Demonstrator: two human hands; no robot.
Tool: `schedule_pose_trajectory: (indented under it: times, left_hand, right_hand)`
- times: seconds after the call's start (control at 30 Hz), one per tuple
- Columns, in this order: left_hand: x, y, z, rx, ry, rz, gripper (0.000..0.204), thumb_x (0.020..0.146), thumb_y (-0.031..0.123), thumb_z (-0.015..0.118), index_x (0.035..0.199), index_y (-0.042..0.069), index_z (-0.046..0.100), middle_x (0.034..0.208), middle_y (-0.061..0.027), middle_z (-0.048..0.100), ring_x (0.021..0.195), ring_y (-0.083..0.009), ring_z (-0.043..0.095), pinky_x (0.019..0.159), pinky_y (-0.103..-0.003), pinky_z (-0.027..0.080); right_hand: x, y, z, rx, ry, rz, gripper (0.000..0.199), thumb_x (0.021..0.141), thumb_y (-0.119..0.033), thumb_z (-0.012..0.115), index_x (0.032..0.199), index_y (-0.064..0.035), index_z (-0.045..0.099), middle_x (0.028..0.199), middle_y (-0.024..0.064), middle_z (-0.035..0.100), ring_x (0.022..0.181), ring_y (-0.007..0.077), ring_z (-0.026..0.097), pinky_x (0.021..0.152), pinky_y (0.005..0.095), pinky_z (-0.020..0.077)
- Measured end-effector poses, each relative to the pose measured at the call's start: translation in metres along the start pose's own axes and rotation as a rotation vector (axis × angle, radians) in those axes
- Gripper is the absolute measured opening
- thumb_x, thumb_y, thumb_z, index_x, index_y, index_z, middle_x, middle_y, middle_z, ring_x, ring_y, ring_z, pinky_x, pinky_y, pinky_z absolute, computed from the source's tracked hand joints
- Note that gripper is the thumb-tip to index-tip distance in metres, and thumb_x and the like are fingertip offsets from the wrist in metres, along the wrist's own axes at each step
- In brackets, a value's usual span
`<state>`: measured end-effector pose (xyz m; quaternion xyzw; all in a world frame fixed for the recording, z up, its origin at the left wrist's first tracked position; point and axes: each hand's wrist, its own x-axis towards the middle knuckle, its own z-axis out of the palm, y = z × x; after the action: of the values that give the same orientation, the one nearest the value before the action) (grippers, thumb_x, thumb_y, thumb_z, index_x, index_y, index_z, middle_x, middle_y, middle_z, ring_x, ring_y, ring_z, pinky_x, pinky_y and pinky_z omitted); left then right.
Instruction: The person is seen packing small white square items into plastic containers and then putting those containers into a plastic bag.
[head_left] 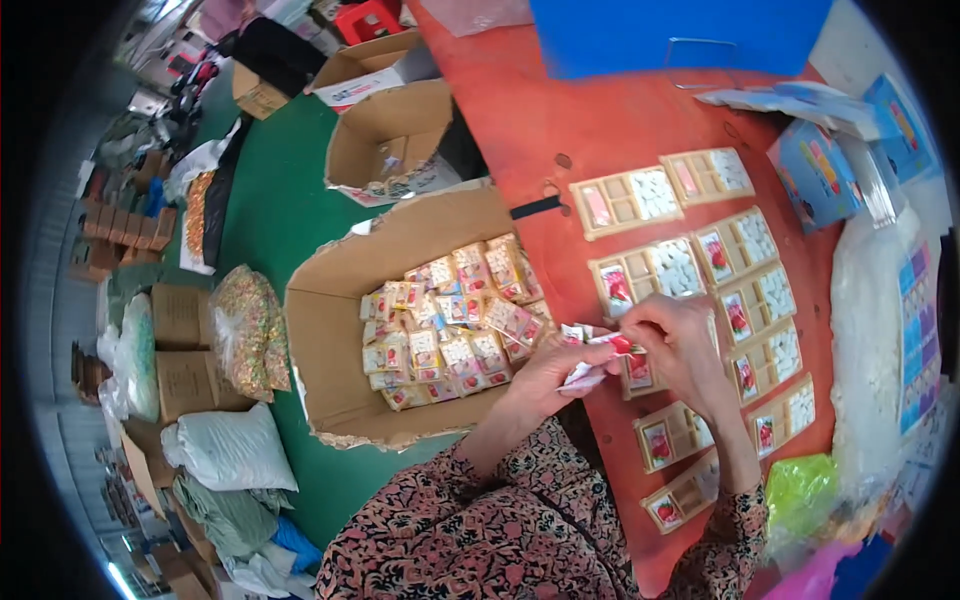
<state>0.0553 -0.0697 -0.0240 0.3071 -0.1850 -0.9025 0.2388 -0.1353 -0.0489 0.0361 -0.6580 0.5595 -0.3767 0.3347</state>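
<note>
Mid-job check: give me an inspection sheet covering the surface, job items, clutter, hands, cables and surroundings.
Surface: red tabletop, with dark marks.
Job's things: wooden trays in two columns, holding white pieces and printed cards.
Clutter: lime-green bag, blue printed box and cloudy plastic along the right side.
Hands: left hand holds small printed pieces; right hand is at the red one, grip unclear.
Cables: nothing seen.
Surroundings: green floor; large open carton of packed sets left of the table; bags and cartons beyond.
</note>
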Motion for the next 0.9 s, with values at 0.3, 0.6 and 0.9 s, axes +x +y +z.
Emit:
schedule_pose_trajectory:
  times: [0.3, 0.6, 0.9]
  left_hand:
    - [-0.006, 0.010, 0.019, -0.069, 0.159, -0.033, 0.014, 0.081, 0.004, 0.065, 0.092, 0.005, 0.058, 0.076, -0.0085, 0.064, 0.061, -0.0118, 0.060, 0.049, -0.019, 0.042]
    - [0.003, 0.009, 0.004, -0.198, 0.069, 0.083, 0.007, 0.088, 0.010, 0.057, 0.089, 0.004, 0.058, 0.076, -0.0124, 0.062, 0.045, -0.0073, 0.046, 0.034, -0.018, 0.029]
    - [0.002, 0.012, -0.006, -0.294, 0.073, 0.073, 0.015, 0.091, 0.013, 0.055, 0.090, -0.002, 0.056, 0.082, -0.0167, 0.060, 0.052, -0.0123, 0.049, 0.035, -0.018, 0.032]
  right_hand:
    - [0.000, 0.004, -0.014, 0.238, -0.196, 0.213, 0.004, 0.083, 0.000, 0.060, 0.083, 0.0032, 0.062, 0.071, 0.0031, 0.062, 0.067, 0.0058, 0.054, 0.058, 0.0229, 0.0438]
    - [0.035, 0.031, -0.050, 0.336, 0.222, 0.348, 0.010, 0.084, -0.009, 0.063, 0.081, 0.0007, 0.064, 0.068, -0.0006, 0.059, 0.058, 0.0044, 0.050, 0.052, 0.0199, 0.0393]
    - [0.104, 0.130, -0.061, 0.162, 0.721, 0.353, 0.012, 0.082, -0.009, 0.062, 0.083, 0.0019, 0.065, 0.066, 0.0015, 0.060, 0.057, 0.0071, 0.054, 0.053, 0.0211, 0.0437]
